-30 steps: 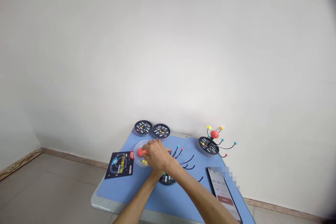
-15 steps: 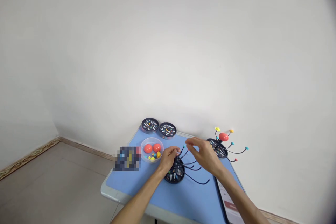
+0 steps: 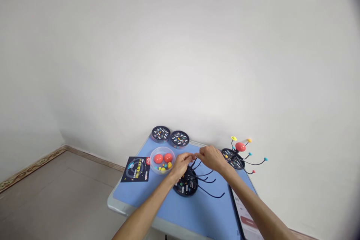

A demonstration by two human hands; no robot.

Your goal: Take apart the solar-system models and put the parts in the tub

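Above the near planet model, a round black base (image 3: 185, 186) with several thin curved black arms (image 3: 209, 191), both my hands meet at the fingertips. My left hand (image 3: 181, 165) is closed in a pinch at the top of one arm. My right hand (image 3: 213, 158) is closed too, its fingertips touching the same spot from the right. Whatever lies between the fingers is hidden; the small blue ball there is out of sight. The other arms that show have bare tips.
Left of my hands stands a clear tub (image 3: 162, 160) with red half-domes and small coloured balls. Beside it lies a black card (image 3: 136, 169). Two round black discs (image 3: 170, 137) sit at the back. Another model with a red ball (image 3: 240, 147) and a phone (image 3: 244, 213) are on the right.
My right hand has moved left and down until its fingertips meet my left hand's. My left fingers have shifted slightly up and right, and the blue ball is now covered.
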